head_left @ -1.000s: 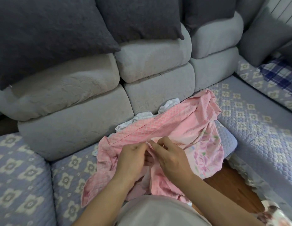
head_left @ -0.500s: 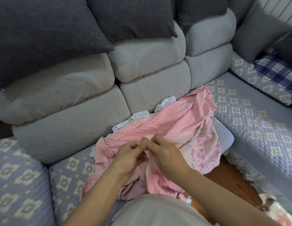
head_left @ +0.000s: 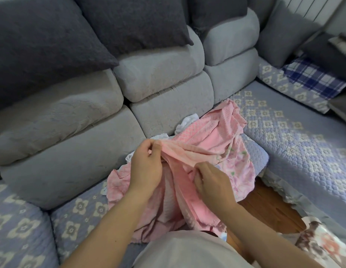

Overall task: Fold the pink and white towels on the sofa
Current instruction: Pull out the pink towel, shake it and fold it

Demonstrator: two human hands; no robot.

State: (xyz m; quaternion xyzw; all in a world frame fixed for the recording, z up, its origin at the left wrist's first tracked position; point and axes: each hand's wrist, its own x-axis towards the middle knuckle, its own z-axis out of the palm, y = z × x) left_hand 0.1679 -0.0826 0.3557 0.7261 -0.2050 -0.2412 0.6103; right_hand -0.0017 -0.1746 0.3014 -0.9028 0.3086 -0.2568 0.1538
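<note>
Two hands are busy with a pink towel (head_left: 207, 144) that lies in a crumpled heap on the seat of the sofa (head_left: 75, 117), close to the inside corner. The left hand (head_left: 147, 165) has its fingers and thumb curled tight, and it pinches the top edge of the pink towel and lifts it up a little. The right hand (head_left: 211, 180) is lower and just beside it, with its fingers bent in, and it pinches the same edge a bit further along. Between the two hands the edge of the towel runs in a bunched strip. Most of the pink towel hangs down from the hands and drapes over the front of the seat. One part of it, on the right, has a flower print. Under the pink towel and behind it lies a white towel (head_left: 187, 122), and only small bits of it peek out near the grey back cushions. A blue seat cover (head_left: 296, 132) with white flowers lies over the seat. Big dark pillows (head_left: 42, 45) lean on top of the back cushions. Far off on the right is a blue checked cloth (head_left: 311, 78). Some brown wood floor (head_left: 265, 206) shows beside the sofa corner.
</note>
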